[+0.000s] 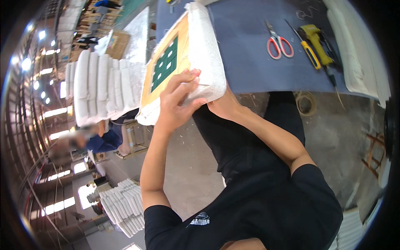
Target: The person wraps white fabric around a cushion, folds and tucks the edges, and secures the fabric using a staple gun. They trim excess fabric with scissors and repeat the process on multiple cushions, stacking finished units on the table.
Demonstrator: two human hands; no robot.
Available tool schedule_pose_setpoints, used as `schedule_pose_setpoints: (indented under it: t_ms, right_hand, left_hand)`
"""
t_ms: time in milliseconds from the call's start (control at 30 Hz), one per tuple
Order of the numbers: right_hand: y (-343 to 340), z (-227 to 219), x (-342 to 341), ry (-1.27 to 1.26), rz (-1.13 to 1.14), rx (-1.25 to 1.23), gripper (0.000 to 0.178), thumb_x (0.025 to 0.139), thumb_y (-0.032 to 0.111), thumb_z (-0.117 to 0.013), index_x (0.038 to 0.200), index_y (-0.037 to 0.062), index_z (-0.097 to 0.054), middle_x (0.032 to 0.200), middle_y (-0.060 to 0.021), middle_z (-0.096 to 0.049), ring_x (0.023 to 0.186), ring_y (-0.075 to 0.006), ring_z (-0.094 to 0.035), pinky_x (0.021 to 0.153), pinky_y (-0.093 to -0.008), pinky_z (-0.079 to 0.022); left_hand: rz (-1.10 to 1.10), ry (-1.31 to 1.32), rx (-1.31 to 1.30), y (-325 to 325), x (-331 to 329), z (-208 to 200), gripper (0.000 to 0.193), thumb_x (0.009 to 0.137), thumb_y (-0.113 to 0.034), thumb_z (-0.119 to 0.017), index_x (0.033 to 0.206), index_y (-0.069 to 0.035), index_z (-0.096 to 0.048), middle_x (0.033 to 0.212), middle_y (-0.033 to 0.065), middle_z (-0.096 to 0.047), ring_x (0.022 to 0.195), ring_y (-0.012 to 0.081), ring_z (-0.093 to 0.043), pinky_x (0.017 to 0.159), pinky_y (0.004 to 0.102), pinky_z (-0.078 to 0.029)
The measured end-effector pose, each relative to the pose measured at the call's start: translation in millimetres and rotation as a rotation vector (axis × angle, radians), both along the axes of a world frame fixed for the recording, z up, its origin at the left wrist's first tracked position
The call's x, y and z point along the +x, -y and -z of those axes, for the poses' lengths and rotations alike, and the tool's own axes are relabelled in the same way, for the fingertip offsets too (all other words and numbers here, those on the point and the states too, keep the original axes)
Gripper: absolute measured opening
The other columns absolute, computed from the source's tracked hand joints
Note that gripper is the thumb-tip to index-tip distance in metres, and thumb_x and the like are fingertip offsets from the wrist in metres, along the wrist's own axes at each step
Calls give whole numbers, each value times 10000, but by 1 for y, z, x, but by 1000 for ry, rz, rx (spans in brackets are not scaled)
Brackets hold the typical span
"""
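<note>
A seat pad [205, 54] stands tilted on edge at the front of the table. White woven fabric covers its thick side, and its wooden underside shows green webbing woven in a rectangular opening. My left hand [177, 100] is closed on the near corner, its fingers bent over the fabric edge by the wood and its thumb lower down. My right hand [225, 104] holds the same corner from the other side; the pad hides most of its fingers.
On the blue-grey table [246, 75] lie red-handled scissors [279, 45], a yellow-handled screwdriver [310, 54] and an olive power tool [314, 39]. White pads [354, 50] stand at right; more pads [100, 85] are stacked at left. A person [104, 139] sits beyond. A coil [306, 103] lies below the table.
</note>
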State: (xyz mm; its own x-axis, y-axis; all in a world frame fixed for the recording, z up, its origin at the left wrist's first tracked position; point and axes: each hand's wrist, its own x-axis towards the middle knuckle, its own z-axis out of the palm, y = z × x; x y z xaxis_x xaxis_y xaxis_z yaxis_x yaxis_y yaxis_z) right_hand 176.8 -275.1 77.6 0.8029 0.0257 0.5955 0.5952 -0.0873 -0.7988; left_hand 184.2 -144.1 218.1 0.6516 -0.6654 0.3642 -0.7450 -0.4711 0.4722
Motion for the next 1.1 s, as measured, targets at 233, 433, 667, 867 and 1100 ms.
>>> schedule_pose_setpoints:
  t_ms: [233,433,667,867,1100]
  right_hand:
    - [-49,-86,39,264,60,-272,174,727,58,-670,851,60,-792,786,-136,-745,732,-310,-715,1026,-648,-316]
    - [-62,-111,43,270,-24,-330,281,698,4,-670,943,88,-780,742,-101,-728,668,-305,-694,987,-616,-328]
    - [-47,-95,44,305,61,-265,109,684,74,-693,746,55,-780,712,-130,-721,668,-299,-697,1020,-624,-341]
    - [-24,-71,43,326,29,-450,138,699,88,-702,807,71,-785,766,-103,-741,787,-271,-723,995,-577,-397]
    - [26,-11,23,-191,-139,-279,265,780,105,-727,1042,73,-755,984,-115,-768,967,-342,-720,860,-459,-538]
  left_hand:
    - [-178,-106,-312,-87,22,-84,268,907,-146,-830,1018,53,-690,1124,183,-700,1185,334,-682,1083,507,-501]
    - [-215,-39,-353,-117,21,-97,365,916,-276,-831,1028,45,-699,1143,212,-675,1103,284,-662,1143,596,-454]
    - [-201,3,-316,-97,16,-74,452,831,-282,-914,1057,27,-672,1130,216,-680,1156,333,-669,1083,531,-499]
    - [-194,32,-231,-83,10,-54,489,765,-300,-949,1006,9,-658,1162,261,-691,1130,374,-698,1013,483,-535]
    - [-45,139,-103,-23,7,17,467,698,-114,-937,1091,0,-712,1165,165,-710,1166,375,-688,1032,523,-532]
